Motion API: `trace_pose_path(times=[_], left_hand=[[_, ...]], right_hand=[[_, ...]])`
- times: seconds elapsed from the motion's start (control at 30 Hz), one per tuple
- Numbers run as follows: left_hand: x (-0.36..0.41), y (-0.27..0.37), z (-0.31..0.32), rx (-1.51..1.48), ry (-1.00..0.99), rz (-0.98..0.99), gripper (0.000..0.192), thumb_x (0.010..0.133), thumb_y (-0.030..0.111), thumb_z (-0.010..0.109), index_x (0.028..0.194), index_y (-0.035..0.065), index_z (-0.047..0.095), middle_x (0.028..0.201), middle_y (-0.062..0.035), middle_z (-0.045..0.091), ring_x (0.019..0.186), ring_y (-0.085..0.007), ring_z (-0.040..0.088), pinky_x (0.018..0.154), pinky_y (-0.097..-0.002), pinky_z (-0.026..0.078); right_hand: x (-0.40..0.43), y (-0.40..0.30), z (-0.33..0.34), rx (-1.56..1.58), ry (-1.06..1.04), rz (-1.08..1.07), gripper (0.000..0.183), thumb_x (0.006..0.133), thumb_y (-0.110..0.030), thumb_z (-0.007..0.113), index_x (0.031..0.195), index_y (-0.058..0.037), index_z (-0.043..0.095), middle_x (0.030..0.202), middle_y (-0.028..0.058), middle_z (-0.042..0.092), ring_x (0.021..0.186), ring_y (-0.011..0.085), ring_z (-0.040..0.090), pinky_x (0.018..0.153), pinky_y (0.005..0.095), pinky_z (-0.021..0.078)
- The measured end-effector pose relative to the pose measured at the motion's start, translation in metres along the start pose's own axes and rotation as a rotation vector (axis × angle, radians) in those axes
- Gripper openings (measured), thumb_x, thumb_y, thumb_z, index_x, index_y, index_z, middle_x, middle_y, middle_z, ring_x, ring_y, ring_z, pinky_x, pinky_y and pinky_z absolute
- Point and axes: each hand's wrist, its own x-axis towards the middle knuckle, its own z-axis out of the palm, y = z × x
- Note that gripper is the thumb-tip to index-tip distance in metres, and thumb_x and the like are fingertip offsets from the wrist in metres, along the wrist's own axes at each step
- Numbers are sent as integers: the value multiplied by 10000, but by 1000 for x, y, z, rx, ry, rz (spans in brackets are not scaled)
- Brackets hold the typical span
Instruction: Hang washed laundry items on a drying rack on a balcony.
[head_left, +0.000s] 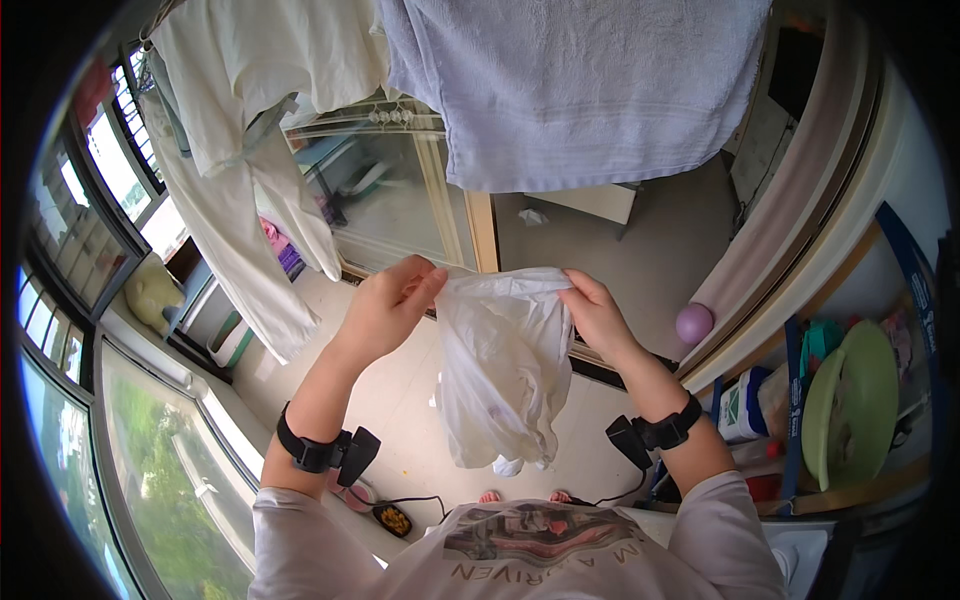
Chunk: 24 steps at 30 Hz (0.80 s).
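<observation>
A thin white plastic bag (502, 360) hangs in front of me, stretched at its top edge between both hands. The upper left corner is pinched by my left hand (394, 307), thumb against curled fingers. At the upper right corner, my right hand (596, 311) grips the rim between thumb and fingers. Creases run down the bag, and its lower part looks loosely bunched; I cannot tell what is inside. Below its bottom end shows a small white thing (508, 466), too partly hidden to name.
White trousers (262, 225), a white garment (277, 60) and a pale blue towel (585, 97) hang ahead. Shelves on the right hold a green basin (851, 405). A purple ball (695, 324) lies by the sliding-door track. Windows (172, 450) line the left side.
</observation>
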Motion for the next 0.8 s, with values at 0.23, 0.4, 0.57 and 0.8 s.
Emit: trace_pose_path(times=[0.23,0.4,0.57,0.8], left_hand=[[-1,12,70,-198,-189,363,658,770,230,649,1276,4,294,1217,-120,427,1133,-195,395,945,-332,313],[17,46,72,-499,-297,193,332,861,252,521,1063,-10,497,901,-41,563,832,-92,492,753,-256,409],[30,66,57,-575,-213,106,312,902,283,442,934,-2,565,816,15,562,737,-42,477,667,-205,404],[20,82,39,-527,-259,278,300,904,276,437,908,6,567,810,22,548,733,-32,457,655,-185,384]], right_hand=[[13,-90,17,-217,-266,-190,167,859,-139,456,913,-7,543,713,-39,494,660,39,432,606,194,364],[28,-69,-45,-262,-62,-134,240,828,-131,517,1040,-18,513,941,19,553,860,75,498,747,217,398],[-36,-4,-73,-529,23,-35,470,751,-196,654,1142,-46,441,1102,46,495,985,101,467,788,245,397],[-131,114,-41,58,-32,559,313,888,-330,443,937,-46,565,776,18,576,741,88,535,681,244,432]])
